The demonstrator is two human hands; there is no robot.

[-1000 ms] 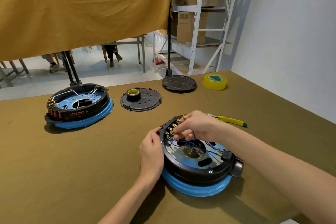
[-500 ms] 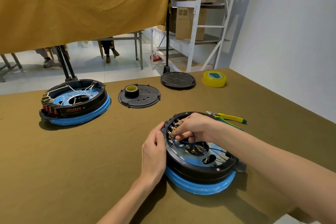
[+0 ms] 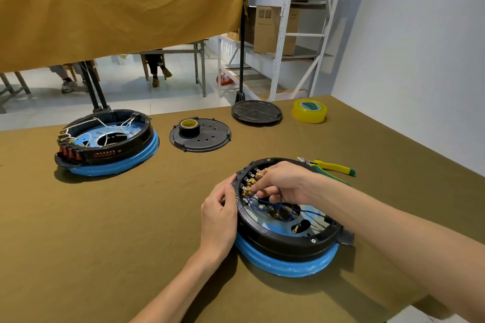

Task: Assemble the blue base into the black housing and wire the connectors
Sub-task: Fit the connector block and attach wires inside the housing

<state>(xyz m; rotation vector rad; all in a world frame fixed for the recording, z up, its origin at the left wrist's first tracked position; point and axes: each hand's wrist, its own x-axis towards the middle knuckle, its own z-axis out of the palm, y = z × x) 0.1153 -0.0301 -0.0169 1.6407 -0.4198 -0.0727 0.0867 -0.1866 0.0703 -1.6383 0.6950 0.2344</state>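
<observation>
Fingers [image 3: 262,193] lower on connectors [image 3: 248,186] (slightly)

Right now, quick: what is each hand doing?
Left hand: fingers curled on the black housing rim, holding it.
Right hand: fingers pinching a blue wire at the gold connectors.

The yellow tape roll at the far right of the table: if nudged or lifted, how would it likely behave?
The yellow tape roll lies flat on its side on the cloth-covered table, so a nudge would probably slide it, not roll it. Its hollow core suggests it is light for its size. Stood on edge, it would likely roll.
</observation>
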